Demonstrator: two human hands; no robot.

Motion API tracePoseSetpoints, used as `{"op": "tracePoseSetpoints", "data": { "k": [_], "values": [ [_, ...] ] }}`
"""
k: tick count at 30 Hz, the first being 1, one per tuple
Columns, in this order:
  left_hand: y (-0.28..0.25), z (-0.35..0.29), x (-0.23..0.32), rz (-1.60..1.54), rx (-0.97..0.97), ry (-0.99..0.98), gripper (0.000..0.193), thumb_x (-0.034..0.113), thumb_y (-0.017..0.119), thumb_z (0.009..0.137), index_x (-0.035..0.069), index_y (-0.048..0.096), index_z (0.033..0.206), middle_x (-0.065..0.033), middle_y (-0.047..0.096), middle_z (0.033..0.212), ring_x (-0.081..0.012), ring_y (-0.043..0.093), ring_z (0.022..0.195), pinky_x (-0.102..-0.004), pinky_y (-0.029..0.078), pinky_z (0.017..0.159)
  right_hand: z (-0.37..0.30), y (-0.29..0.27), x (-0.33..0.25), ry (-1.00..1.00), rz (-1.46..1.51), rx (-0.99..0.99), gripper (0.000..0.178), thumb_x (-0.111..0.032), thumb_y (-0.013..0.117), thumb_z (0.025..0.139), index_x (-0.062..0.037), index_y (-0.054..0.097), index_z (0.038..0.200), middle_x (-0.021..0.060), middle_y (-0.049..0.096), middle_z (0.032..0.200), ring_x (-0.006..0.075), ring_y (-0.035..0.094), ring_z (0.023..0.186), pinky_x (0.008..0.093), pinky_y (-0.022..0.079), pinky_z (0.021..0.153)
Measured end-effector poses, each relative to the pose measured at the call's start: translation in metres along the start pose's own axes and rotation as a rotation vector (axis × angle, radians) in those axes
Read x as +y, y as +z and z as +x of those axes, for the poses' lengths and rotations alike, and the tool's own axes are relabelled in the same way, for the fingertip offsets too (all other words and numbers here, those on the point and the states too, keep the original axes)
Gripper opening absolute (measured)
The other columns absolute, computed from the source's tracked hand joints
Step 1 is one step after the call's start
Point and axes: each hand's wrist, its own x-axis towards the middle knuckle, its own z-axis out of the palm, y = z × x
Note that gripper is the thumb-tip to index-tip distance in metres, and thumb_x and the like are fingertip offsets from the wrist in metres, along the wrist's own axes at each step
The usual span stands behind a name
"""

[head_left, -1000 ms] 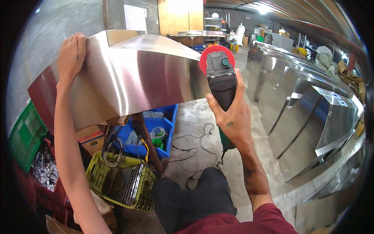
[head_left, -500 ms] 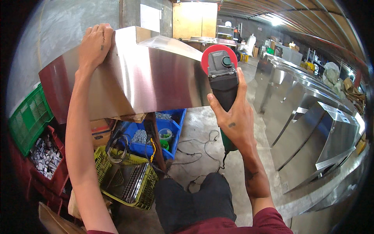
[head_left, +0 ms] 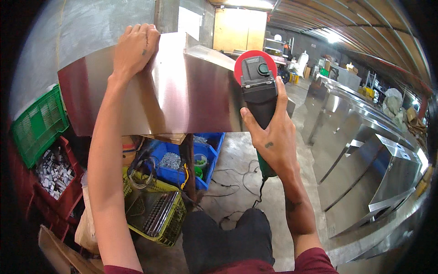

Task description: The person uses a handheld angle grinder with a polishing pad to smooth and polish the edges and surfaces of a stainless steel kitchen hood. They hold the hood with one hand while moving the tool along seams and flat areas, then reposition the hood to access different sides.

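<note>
A curved, shiny stainless steel panel (head_left: 205,96) stands in front of me, its lower edge resting above a wooden support. My left hand (head_left: 136,50) is closed over its top edge, fingers curled behind the metal. In my right hand (head_left: 276,141) is an angle grinder (head_left: 259,107) with a black head and a green rear body, held by its body with the thumb on the left side. Its red disc (head_left: 255,54) overlaps the panel's right end in view; whether the two touch cannot be made out. A cord hangs from the grinder's rear.
Below the panel are a blue bin (head_left: 177,181) of small metal parts and a yellow-green basket (head_left: 175,228) of metal pieces. A green crate (head_left: 39,125) and a dark red bin (head_left: 75,182) stand left. Cables (head_left: 237,171) lie on the floor. Large steel housings (head_left: 351,155) line the right.
The panel and my left hand have shifted right in view, while the grinder stays nearly in place, slightly left. The surroundings have also slid a little right. Both hands keep their grip.
</note>
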Motion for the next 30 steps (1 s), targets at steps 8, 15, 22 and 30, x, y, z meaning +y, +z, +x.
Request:
{"op": "tracePoseSetpoints", "data": {
  "k": [8, 15, 22, 30],
  "values": [
    [-0.003, -0.007, -0.009, 0.004, 0.052, -0.014, 0.052, 0.034, 0.04, 0.116, -0.002, 0.075, 0.102, -0.0177, 0.078, 0.108, -0.04, 0.067, 0.106, -0.0525, 0.053, 0.101, 0.006, 0.017, -0.03, -0.062, 0.011, -0.01, 0.102, -0.035, 0.079, 0.102, -0.0072, 0.016, 0.178, 0.0328, 0.073, 0.123, 0.0514, 0.078, 0.105, 0.0581, 0.061, 0.09],
    [-0.007, -0.009, -0.019, 0.005, 0.02, -0.023, 0.053, 0.035, 0.039, 0.115, -0.002, 0.075, 0.102, -0.0174, 0.077, 0.105, -0.0391, 0.067, 0.104, -0.0514, 0.054, 0.1, 0.009, 0.032, -0.054, -0.082, 0.007, -0.035, 0.098, -0.032, 0.08, 0.103, -0.0072, 0.019, 0.176, 0.035, 0.074, 0.133, 0.0499, 0.077, 0.12, 0.0534, 0.058, 0.106],
    [-0.011, -0.01, -0.018, -0.014, 0.042, -0.033, 0.052, 0.034, 0.042, 0.115, -0.001, 0.076, 0.097, -0.0163, 0.076, 0.098, -0.0379, 0.067, 0.101, -0.0506, 0.054, 0.098, 0.016, 0.046, -0.068, -0.141, 0.034, -0.057, 0.103, -0.037, 0.078, 0.102, -0.0041, 0.016, 0.177, 0.0352, 0.072, 0.12, 0.0519, 0.079, 0.101, 0.0584, 0.062, 0.088],
    [-0.011, -0.017, -0.019, 0.046, 0.051, -0.007, 0.051, 0.034, 0.042, 0.114, -0.001, 0.075, 0.096, -0.018, 0.076, 0.098, -0.0384, 0.068, 0.098, -0.0514, 0.055, 0.096, 0.014, 0.059, -0.081, -0.109, 0.013, -0.093, 0.096, -0.033, 0.078, 0.102, -0.0097, 0.02, 0.175, 0.0346, 0.076, 0.128, 0.0522, 0.077, 0.117, 0.0543, 0.059, 0.104]
  ]
}}
